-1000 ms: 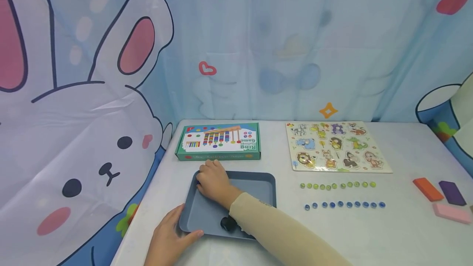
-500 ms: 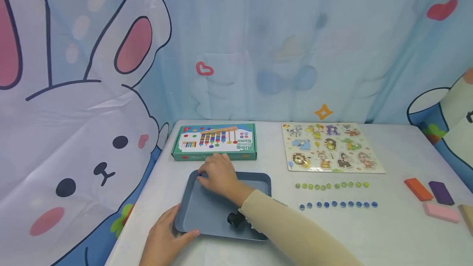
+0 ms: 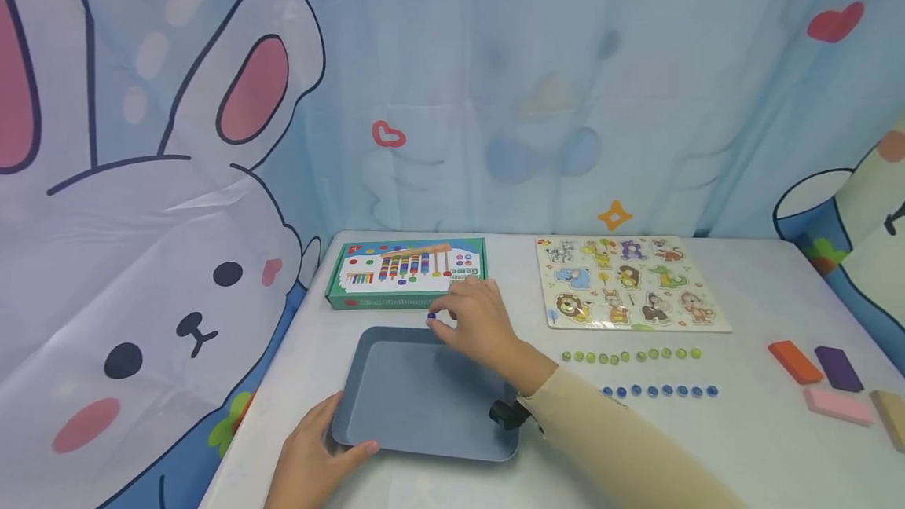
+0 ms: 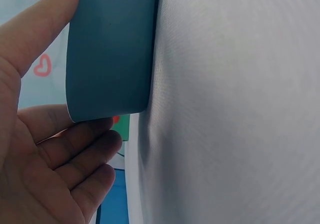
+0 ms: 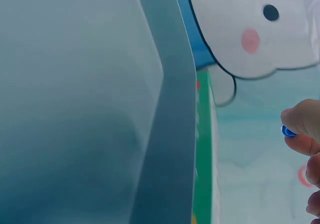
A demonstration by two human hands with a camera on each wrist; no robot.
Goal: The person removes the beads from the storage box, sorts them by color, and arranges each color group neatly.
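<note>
A small blue bead (image 3: 431,316) is pinched between the thumb and index finger of my right hand (image 3: 481,328), just beyond the far rim of the blue-grey tray (image 3: 413,395). The right wrist view also shows this bead (image 5: 287,131), shiny and mostly covered by the fingertips. My left hand (image 3: 311,454) grips the tray's near left corner, thumb at the near side and fingers along the left side. In the left wrist view, the thumb and fingers touch the tray's outer wall (image 4: 110,53). No loose bead shows on the visible tray floor.
Behind the tray lies a green ring game box (image 3: 406,273). An animal puzzle board (image 3: 629,281) is at the back right. Rows of green beads (image 3: 614,360) and blue beads (image 3: 668,391) sit in front of it; my right sleeve hides some blue ones. Coloured blocks (image 3: 837,405) lie far right.
My right hand has moved from the tray's far left corner, rightward and up past the far rim, with the blue bead. My left hand stays at the tray's corner.
</note>
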